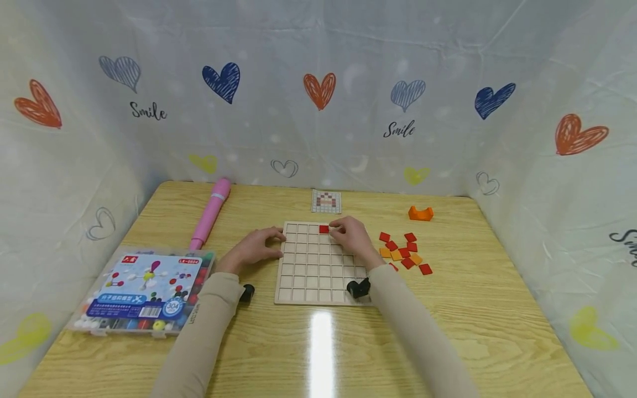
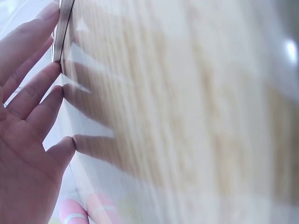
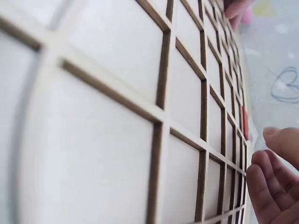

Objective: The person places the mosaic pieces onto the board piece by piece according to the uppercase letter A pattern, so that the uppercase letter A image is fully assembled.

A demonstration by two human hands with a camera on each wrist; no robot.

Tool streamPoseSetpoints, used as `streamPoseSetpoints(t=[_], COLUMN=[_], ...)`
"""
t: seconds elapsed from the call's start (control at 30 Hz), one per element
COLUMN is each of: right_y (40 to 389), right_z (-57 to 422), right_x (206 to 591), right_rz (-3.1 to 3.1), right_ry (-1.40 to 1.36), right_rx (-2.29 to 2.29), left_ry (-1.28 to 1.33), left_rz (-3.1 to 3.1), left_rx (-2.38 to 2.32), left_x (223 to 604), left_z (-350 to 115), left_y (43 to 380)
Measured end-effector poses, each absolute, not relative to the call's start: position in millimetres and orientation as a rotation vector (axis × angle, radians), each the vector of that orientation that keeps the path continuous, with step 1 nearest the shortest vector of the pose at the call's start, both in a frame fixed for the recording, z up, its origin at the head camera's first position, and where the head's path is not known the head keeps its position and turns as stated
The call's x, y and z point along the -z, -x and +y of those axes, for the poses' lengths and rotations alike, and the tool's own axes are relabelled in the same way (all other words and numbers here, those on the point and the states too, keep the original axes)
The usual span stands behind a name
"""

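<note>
A wooden grid board (image 1: 301, 269) lies in front of me, with one red square tile (image 1: 324, 229) in its far row. My left hand (image 1: 256, 247) is at the board's left edge; in the left wrist view its extended fingertips touch the tabletop and the board's side. Just right of the red tile is my right hand (image 1: 352, 237). The right wrist view shows a gap between its thumb (image 3: 282, 144) and loosely bent fingers, with nothing between them. Loose red tiles (image 1: 408, 263) and orange tiles (image 1: 396, 255) are scattered to the right of that hand.
Beyond the board lies a small pattern card (image 1: 326, 202). An orange cradle-shaped piece (image 1: 421, 213) stands at the back right. On the left are a pink stick-like object (image 1: 210, 214) and a clear box of molecular model parts (image 1: 144, 290). A printed curtain (image 1: 278, 132) surrounds the table.
</note>
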State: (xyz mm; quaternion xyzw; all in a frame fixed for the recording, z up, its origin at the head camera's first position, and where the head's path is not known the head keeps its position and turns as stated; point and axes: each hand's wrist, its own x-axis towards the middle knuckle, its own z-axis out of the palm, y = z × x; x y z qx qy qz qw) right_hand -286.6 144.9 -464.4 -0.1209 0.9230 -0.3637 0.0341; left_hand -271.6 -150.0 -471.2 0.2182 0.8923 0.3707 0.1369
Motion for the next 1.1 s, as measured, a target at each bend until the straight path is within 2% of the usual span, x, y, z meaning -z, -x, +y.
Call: streamPoseSetpoints(t=[0.3, 0.63, 0.87, 1.1], right_y=[240.4, 191.4, 168.2, 160.4], right_z=[177.2, 231.8, 275.6, 319.1], right_x=[460.0, 459.7, 464.4, 470.5], right_rz=[2.802, 2.937, 2.943, 2.969], right_ry=[0.178, 0.124, -0.056, -0.216], right_rx=[1.288, 1.28, 1.283, 1.16], left_ry=[-0.626, -0.634, -0.642, -0.619], left_rz=[2.58, 2.576, 2.58, 2.573], left_rx=[-1.073, -1.075, -1.068, -1.079], left_x=[473.3, 474.1, 472.9, 471.2], left_z=[-150.5, -150.9, -150.0, -150.1], left_y=[272.8, 274.7, 272.9, 271.3])
